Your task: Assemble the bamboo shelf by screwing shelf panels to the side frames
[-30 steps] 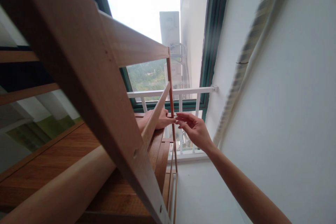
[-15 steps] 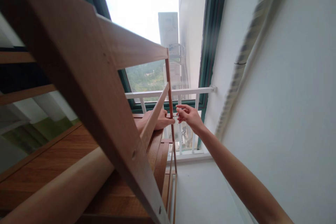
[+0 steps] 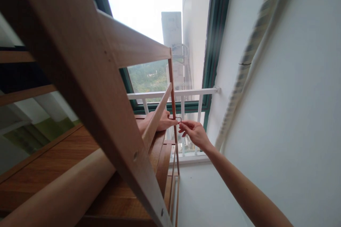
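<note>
A wooden shelf unit (image 3: 87,78) fills the left of the view, seen from one end, with slanted side boards and a round rail (image 3: 157,118). My left hand (image 3: 162,121) is closed around the far upright post (image 3: 172,92) of the frame. My right hand (image 3: 194,132) is just right of that post, its fingers pinched on a small bent metal key (image 3: 179,118) that points into the post. The two hands are almost touching.
A window with a green frame (image 3: 213,42) and a white guard rail (image 3: 197,91) lies beyond the shelf. A white wall (image 3: 293,95) with a corrugated hose (image 3: 245,64) on it runs along the right.
My right hand went from open fingers beside the post to a pinch on the small metal key, dipping slightly lower. My left hand has stayed on the post.
</note>
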